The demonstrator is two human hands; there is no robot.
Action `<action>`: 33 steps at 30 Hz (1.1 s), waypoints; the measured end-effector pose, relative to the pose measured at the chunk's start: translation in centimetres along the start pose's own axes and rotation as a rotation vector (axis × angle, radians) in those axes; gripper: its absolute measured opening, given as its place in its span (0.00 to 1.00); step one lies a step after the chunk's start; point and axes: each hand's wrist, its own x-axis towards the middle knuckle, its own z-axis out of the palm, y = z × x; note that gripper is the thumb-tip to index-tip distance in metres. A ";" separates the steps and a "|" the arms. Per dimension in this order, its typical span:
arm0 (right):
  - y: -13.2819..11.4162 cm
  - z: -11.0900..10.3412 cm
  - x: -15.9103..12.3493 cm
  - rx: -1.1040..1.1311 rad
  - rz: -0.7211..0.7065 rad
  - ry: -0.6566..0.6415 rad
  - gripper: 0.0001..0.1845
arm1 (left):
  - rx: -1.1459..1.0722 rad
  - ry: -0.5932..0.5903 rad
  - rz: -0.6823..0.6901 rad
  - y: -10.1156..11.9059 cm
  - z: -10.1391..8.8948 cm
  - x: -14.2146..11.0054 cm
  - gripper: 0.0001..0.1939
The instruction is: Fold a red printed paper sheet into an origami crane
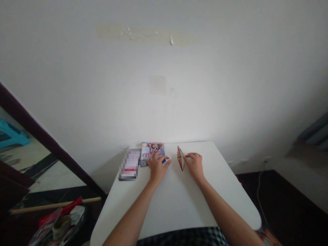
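Note:
A flat blue packet [146,150] with colourful printed figures and red lettering lies at the back of the white table [174,198]. My left hand [157,167] rests over its lower right part, fingers spread, covering some of the print. To the right, my right hand [194,164] pinches a small thin packet [180,159] with red printed edges. This packet stands on edge and bulges apart in the middle, with a pale side towards my fingers. Its contents, if any, cannot be made out.
A phone-like device [129,165], blurred by pixelation, lies left of the blue packet. A white wall [205,85] rises directly behind the table. On the floor at left are a wooden stick [51,206] and a bag of clutter [61,225]; a cable [259,191] hangs at right.

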 end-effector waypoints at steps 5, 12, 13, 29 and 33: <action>0.3 -0.7 0.2 -0.057 -0.044 0.093 0.13 | 0.008 0.012 -0.001 0.0 -0.1 0.0 0.08; 0.1 -1.3 0.4 -0.212 -0.136 0.209 0.09 | 0.018 0.042 0.017 -0.2 0.1 0.0 0.09; 0.0 -1.3 0.4 -0.213 -0.157 0.192 0.09 | 0.020 0.044 0.020 -0.2 0.1 0.0 0.09; -0.8 0.1 -0.4 -0.100 -0.229 -0.295 0.10 | 0.074 0.027 0.007 0.0 -0.1 0.1 0.10; -0.2 0.3 -0.2 -0.125 -0.237 -0.299 0.10 | 0.095 -0.017 0.025 0.1 0.0 -0.2 0.09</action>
